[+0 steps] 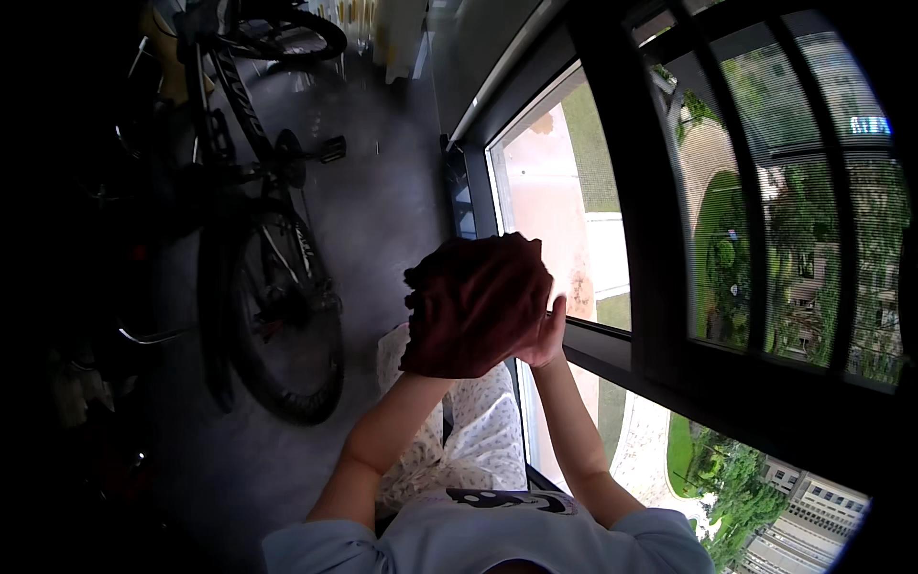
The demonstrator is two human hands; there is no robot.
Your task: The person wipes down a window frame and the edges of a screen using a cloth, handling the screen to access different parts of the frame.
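Note:
A dark maroon cloth (477,305), bunched and creased, is held up in front of my body above my legs. My right hand (549,339) is at the cloth's right edge, its thumb raised and its other fingers mostly hidden against the fabric. From the lower left my left forearm (405,416) runs up to the cloth. The fabric covers my left hand completely, so its grip cannot be seen. Below the cloth are my white patterned trousers (484,423) and the hem of my light T-shirt (488,534).
A bicycle (287,308) stands to my left on the grey floor (380,172). On my right is a dark-framed window (624,215) with bars, close to my right arm. Trees, paths and buildings show outside. The far left is in deep shadow.

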